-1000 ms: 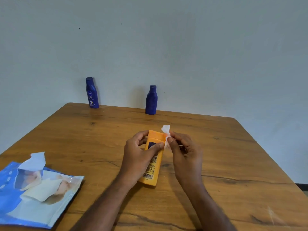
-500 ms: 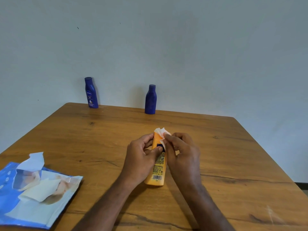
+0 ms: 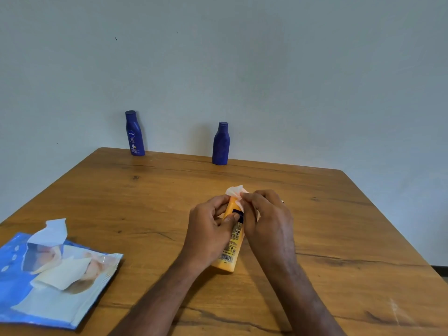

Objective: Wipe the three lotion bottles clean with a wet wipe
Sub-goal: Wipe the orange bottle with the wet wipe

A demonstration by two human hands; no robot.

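Wooden table (image 3: pixel 315 226): carries all items. Wet wipe pack (image 3: pixel 55 280): lies flat at the near left edge, flap raised, one wipe protruding. Left hand (image 3: pixel 208 236): fingers and thumb curled round the yellow lotion bottle (image 3: pixel 232 248), which is near the surface's centre, tilted, its base toward the near edge. Right hand (image 3: pixel 266 221): fingers pinch a white wet wipe (image 3: pixel 234 191) against the bottle's upper end. Labelled blue bottle (image 3: pixel 134 133): upright at the far edge, near the far left corner. Plain blue bottle (image 3: pixel 220 144): upright at the far edge, toward its middle, well apart from the first.
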